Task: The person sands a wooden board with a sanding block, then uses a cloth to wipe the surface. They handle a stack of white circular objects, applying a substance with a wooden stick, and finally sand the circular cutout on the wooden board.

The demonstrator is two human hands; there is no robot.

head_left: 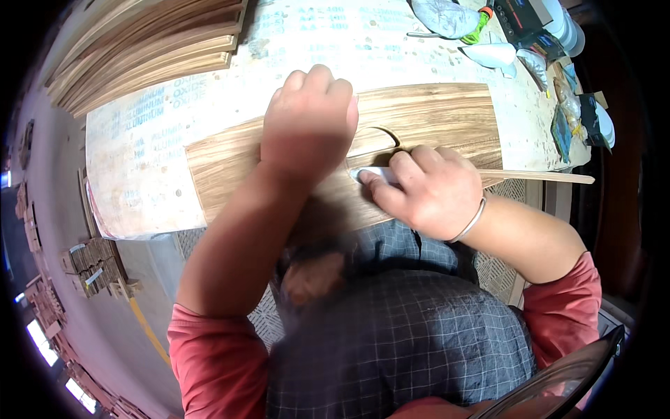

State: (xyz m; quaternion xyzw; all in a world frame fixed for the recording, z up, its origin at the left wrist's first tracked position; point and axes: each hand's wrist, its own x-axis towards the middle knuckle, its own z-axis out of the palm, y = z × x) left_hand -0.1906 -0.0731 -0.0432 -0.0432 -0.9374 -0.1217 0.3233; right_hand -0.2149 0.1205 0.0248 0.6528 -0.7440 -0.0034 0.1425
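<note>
A striped brown wooden board (447,112) lies across the table in front of me, with a curved cut-out (380,133) near its middle. My left hand (310,115) is closed in a fist over the board, left of the cut-out; whatever its fingers grip is hidden. Just below the cut-out, my right hand (436,188) wraps round a thin wooden stick (541,176). The stick's long end sticks out to the right, past the board. A pale strip (377,172) shows under my right fingertips, close to the cut-out's lower edge.
Printed white sheeting (146,160) covers the table. Stacked wooden boards (146,52) stand at the far left. At the far right are a green-and-orange tool (478,26), crumpled scraps (492,56) and dark boxes (534,31). Bundled wood pieces (94,265) lie on the floor at left.
</note>
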